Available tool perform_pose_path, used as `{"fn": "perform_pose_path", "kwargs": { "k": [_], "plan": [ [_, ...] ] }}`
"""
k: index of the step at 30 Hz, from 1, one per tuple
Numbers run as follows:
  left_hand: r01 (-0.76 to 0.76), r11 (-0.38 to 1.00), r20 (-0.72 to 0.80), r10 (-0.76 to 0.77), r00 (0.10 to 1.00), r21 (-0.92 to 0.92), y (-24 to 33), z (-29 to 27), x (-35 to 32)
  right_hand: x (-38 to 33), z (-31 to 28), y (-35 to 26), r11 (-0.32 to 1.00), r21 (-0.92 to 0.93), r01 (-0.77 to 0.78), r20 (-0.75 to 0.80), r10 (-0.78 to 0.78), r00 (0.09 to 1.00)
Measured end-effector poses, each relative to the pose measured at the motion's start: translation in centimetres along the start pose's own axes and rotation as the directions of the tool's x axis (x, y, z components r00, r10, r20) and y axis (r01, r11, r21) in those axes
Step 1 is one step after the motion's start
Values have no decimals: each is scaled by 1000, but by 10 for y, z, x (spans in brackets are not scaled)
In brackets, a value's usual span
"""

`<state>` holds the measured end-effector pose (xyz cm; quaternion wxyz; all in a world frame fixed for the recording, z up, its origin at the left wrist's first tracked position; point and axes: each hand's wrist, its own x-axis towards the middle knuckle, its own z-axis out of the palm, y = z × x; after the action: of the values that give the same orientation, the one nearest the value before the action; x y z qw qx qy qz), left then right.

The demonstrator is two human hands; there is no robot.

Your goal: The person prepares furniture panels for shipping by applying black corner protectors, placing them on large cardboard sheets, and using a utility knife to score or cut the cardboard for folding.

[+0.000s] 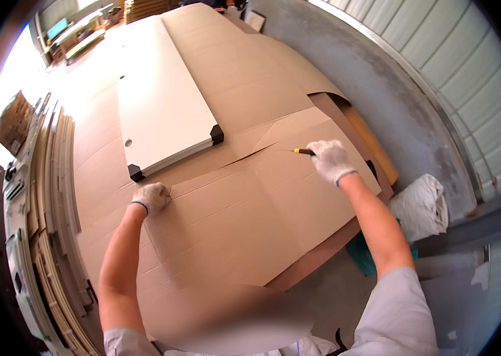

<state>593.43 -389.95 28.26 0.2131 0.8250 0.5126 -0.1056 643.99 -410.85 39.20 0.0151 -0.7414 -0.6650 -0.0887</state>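
A large brown cardboard sheet (221,225) lies in front of me, with a dark slit along its far side. My left hand (152,198), in a white knit glove, is closed at the sheet's far left edge, gripping the cardboard there. In my gloved right hand (330,160) is a utility knife (304,152) with a yellow-and-black handle. Its thin tip points left toward the slit, over the cardboard; whether it touches is too small to tell. Beyond my left hand lies a stack of white panels (164,101) with black corner protectors (217,134).
More cardboard (244,71) spreads under and beyond the panels. On the left stand long boards (55,178) in stacks and a cardboard box (14,123). A white sack (421,207) sits on the right, near a grey wall (357,77). Farther back is a workbench (84,41).
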Motion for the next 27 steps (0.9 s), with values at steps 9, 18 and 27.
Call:
{"fn": "perform_pose_path", "kwargs": {
  "k": [9,18,27],
  "plan": [
    [161,986,-186,-152,971,32,149,48,47,131,158,115,925,-164,342,125,-325,938],
    [220,975,-229,-213,950,6,201,79,103,167,189,136,846,-7,533,245,-515,821],
    [245,963,-194,-263,945,-112,203,76,102,194,186,185,832,14,555,380,-518,766]
  ]
}}
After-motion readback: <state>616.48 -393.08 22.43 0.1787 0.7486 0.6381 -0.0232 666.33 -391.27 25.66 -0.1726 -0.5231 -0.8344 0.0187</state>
